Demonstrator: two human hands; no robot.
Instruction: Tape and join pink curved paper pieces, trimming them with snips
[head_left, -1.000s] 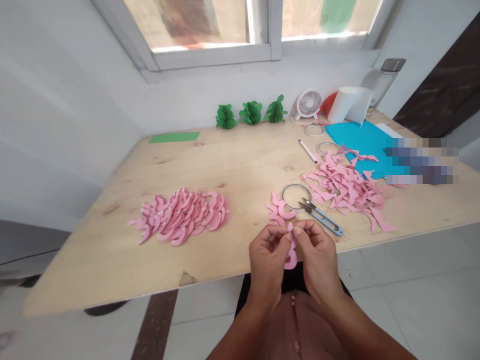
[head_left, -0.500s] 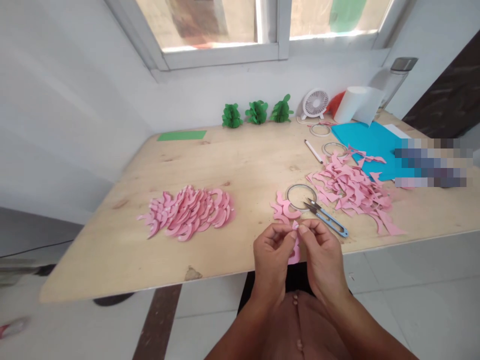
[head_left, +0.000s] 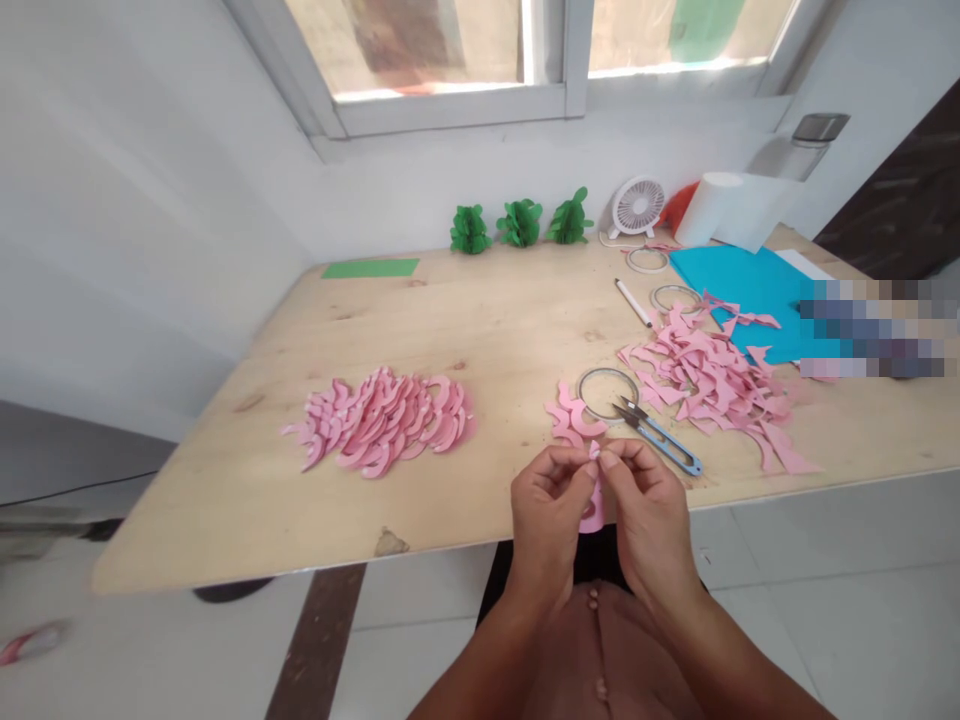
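My left hand point(head_left: 547, 510) and my right hand point(head_left: 649, 515) meet at the table's near edge, both pinched on one small pink curved paper piece point(head_left: 594, 505) that hangs between the fingertips. Just beyond them lie a few loose pink curved pieces point(head_left: 566, 415), a metal ring point(head_left: 606, 392) and small thread snips point(head_left: 660, 440). A pile of finished pink curved pieces point(head_left: 382, 420) lies to the left on the wooden table point(head_left: 480, 320).
A heap of pink paper scraps point(head_left: 705, 375) lies at the right, by blue paper point(head_left: 750, 285), more rings, a pen point(head_left: 634, 302), a white roll and a small fan point(head_left: 637, 207). Three green paper balls point(head_left: 519, 223) and a green sheet point(head_left: 371, 268) sit at the back.
The view has shifted a little, so everything sits slightly further right. Both hands stay pinched on the pink piece with only small finger movements.
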